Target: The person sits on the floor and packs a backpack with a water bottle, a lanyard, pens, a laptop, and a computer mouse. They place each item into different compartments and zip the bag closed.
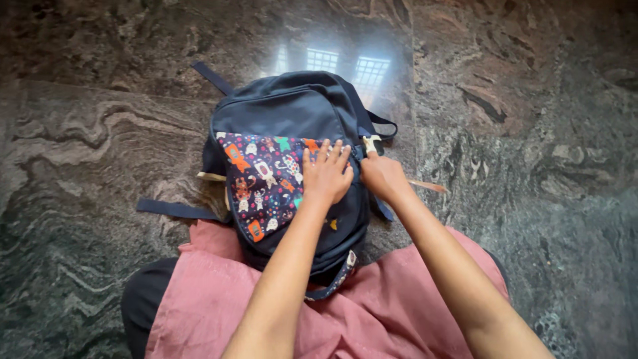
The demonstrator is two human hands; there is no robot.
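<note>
A dark navy backpack (286, 113) lies flat on the stone floor in front of me, its front pocket printed with colourful cartoon figures (262, 179). My left hand (327, 174) rests flat on the pocket's right side, fingers spread and pointing away from me. Just to its right, my right hand (380, 174) pinches a pale zipper pull (370, 142) at the bag's right edge. The bag's lower end sits against my lap.
The polished grey marble floor (531, 133) stretches all around, with window reflections above the bag. Loose navy straps (176, 209) trail to the left and at the upper left (212, 78). My pink garment (219, 292) covers my lap below the bag.
</note>
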